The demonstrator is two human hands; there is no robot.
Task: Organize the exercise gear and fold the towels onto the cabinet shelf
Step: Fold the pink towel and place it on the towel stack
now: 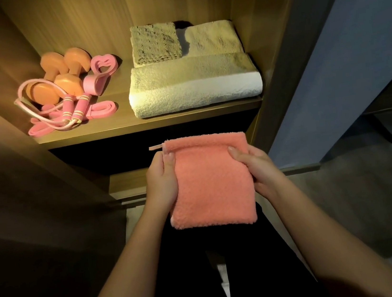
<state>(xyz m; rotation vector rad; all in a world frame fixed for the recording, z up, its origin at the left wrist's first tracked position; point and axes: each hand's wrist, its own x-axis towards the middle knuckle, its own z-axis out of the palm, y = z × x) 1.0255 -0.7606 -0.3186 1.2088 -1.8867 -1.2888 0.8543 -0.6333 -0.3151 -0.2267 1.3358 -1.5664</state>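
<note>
Single view, worn on my head. It faces forward and steeply down into the open cabinet. My forearms come in from the bottom edge. My left hand [161,180] and right hand [257,165] are close, mid-frame, around the pink towel [211,183]. The cabinet shelf [126,122] lies just beyond, in the upper half. The wide lens splays the cabinet sides outward.

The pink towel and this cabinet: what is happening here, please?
A person grips a folded salmon-pink fluffy towel in the left hand and right hand, below the wooden cabinet shelf, not yet on it. There lie three folded pale towels at right, orange dumbbells and a pink skipping rope at left.
</note>
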